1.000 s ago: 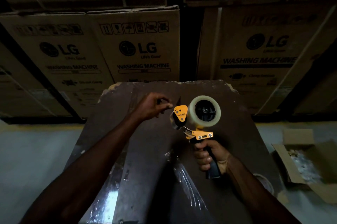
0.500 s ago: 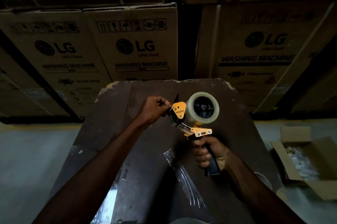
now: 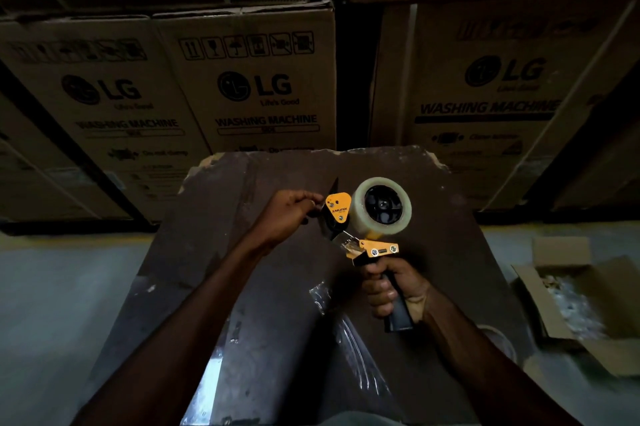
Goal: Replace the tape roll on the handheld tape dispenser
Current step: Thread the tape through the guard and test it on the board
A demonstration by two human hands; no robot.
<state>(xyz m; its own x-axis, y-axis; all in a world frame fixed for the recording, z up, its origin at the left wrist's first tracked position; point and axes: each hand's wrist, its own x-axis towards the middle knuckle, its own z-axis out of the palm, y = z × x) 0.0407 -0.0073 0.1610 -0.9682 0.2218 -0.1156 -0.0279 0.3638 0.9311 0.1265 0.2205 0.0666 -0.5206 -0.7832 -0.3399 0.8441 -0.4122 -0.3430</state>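
An orange and black handheld tape dispenser (image 3: 375, 249) is held upright above a dark brown table (image 3: 214, 252). A roll of clear tape (image 3: 360, 214) sits on its black hub. My right hand (image 3: 391, 287) grips the black handle from below. At the dispenser's front end, beside the orange triangular plate (image 3: 337, 206), my left hand (image 3: 287, 214) pinches with its fingertips. What lies between those fingertips is too dark to make out; it may be the tape end.
Crumpled clear plastic film (image 3: 349, 339) lies on the table near me. Stacked washing machine cartons (image 3: 256, 86) stand close behind the table. An open cardboard box (image 3: 581, 294) sits on the floor at the right, and a pale round object (image 3: 498, 339) shows beside my right forearm.
My left hand has moved right, from hovering apart to pinching at the dispenser's front end. The dispenser itself has stayed in my right hand, roughly in place.
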